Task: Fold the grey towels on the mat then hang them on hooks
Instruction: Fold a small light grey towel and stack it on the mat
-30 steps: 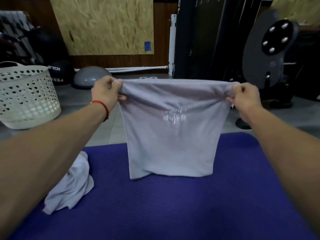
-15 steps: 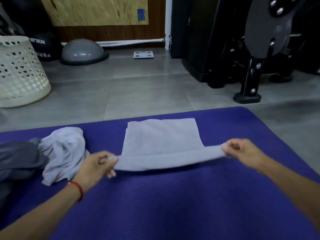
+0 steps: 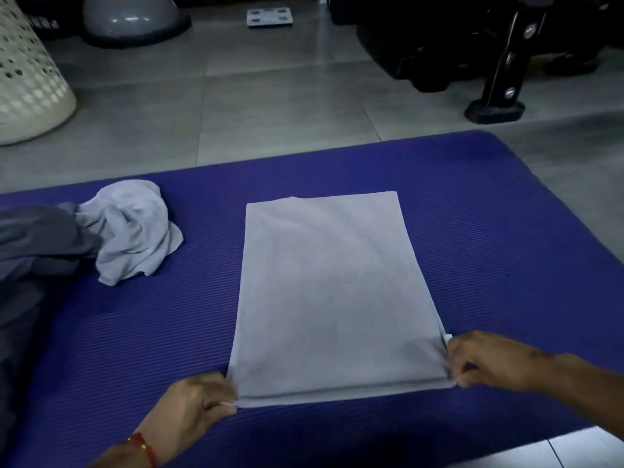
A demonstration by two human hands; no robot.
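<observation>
Grey towel (image 3: 331,292) — flat on the purple mat (image 3: 489,231), near corners pinched.

Left hand (image 3: 199,405) and right hand (image 3: 486,364) each pinch a near corner; for a clean next fold, I'd keep the edge taut and match corners squarely — a crumpled towel (image 3: 131,231) waits alongside.

A cream perforated plastic laundry basket (image 3: 28,79) stands on grey floor tiles (image 3: 270,96), near a grey half-dome balance trainer (image 3: 131,16), a small white bathroom scale (image 3: 269,17) and black gym machine legs (image 3: 496,92).
</observation>
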